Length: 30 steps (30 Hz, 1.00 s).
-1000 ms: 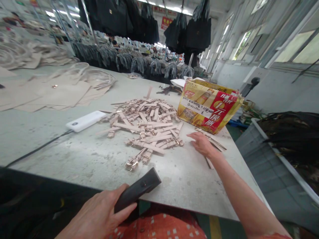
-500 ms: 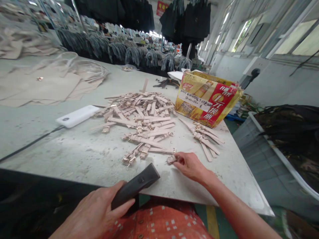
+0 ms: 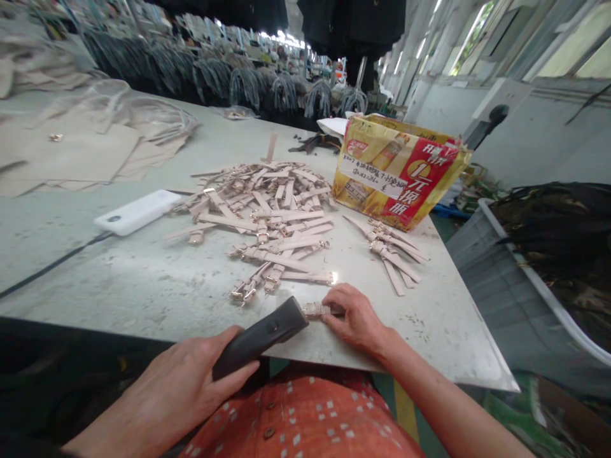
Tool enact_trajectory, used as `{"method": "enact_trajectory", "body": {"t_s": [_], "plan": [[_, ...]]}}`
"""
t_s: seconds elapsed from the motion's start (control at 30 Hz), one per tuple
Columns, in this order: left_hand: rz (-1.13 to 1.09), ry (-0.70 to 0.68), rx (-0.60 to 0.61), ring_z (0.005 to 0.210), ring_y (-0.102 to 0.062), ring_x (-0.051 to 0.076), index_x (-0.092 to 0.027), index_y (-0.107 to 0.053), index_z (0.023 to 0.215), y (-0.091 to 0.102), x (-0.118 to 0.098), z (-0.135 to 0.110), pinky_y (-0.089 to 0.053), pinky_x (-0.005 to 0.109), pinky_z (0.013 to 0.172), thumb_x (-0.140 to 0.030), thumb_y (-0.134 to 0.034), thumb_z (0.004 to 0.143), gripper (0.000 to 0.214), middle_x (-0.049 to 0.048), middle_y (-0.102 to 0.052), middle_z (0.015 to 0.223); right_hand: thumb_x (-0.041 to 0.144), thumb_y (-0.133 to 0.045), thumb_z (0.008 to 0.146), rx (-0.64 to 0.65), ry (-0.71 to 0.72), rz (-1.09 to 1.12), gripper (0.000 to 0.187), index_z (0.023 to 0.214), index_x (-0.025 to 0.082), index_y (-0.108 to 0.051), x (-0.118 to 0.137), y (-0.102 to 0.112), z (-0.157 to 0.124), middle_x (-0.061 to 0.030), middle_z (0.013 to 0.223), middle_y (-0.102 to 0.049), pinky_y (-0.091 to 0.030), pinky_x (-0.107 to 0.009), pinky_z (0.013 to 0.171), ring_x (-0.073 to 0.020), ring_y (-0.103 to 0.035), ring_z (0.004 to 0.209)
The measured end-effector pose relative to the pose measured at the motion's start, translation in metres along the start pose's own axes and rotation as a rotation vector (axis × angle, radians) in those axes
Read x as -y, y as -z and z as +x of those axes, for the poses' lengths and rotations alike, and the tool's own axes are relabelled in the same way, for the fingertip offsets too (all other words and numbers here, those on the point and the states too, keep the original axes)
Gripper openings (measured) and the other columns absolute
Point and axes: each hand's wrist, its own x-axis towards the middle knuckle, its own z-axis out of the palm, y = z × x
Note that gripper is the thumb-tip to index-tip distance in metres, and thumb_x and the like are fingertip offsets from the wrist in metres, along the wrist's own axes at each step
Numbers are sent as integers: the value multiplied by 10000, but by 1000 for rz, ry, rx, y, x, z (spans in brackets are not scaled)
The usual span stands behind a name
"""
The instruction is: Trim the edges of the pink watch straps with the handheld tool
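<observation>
In my left hand (image 3: 210, 362) is a black handheld tool (image 3: 262, 337), shaped like a hair clipper, its wide end pointing up and to the right. My right hand (image 3: 356, 318) pinches a short beige buckle strap (image 3: 315, 310) low over the near part of the table. The strap's buckle end lies right by the tool's tip; I cannot tell whether they touch. My fingers hide the rest of that strap. Just beyond both hands spreads a heap of similar beige buckle straps (image 3: 286, 222). A smaller group of straps (image 3: 391, 248) lies to the right.
A yellow and red cardboard box (image 3: 396, 172) stands at the table's right side. At left lie a white power bank (image 3: 138, 213) with a black cable and flat beige pieces (image 3: 81, 149). A grey bin (image 3: 529, 292) of dark material stands beyond the right edge.
My right hand has brought the strap left, up to the tool's end. The tool stays in my left hand, nearly in place. The view has tilted down slightly.
</observation>
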Motion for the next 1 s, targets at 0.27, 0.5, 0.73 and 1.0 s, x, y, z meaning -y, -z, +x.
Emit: {"method": "enact_trajectory", "body": {"t_s": [0.27,0.5,0.73,1.0], "plan": [[104,-10,87,999,-871,383,-285,-795,1012,14,-21,10,-565,429,839,-626,-512,948,448,102,-917,1006,97,-808,943,95,49,102,140,1011,215,-836,8,2,1,-53,1010,-748,-544,-331,863,-224,-696,957],[135,-36,103,946,-858,349,-281,-787,1030,18,-43,21,-532,395,796,-568,-514,964,401,92,-903,992,78,-744,999,247,110,-14,171,906,211,-798,11,16,3,-50,1008,-694,-510,-327,859,-225,-651,984],[73,-47,96,946,-850,321,-280,-809,1050,17,-30,17,-558,383,835,-585,-544,958,414,83,-907,1005,180,-765,1076,281,165,-112,176,1184,242,-890,7,22,-3,-54,1010,-685,-478,-373,890,-244,-603,980],[92,-1,120,933,-864,358,-288,-818,992,19,-18,14,-584,413,828,-647,-548,916,455,92,-914,967,185,-788,1060,219,136,28,313,1362,209,-868,-2,14,-8,-92,1111,-750,-520,-406,949,-263,-657,1042]]}}
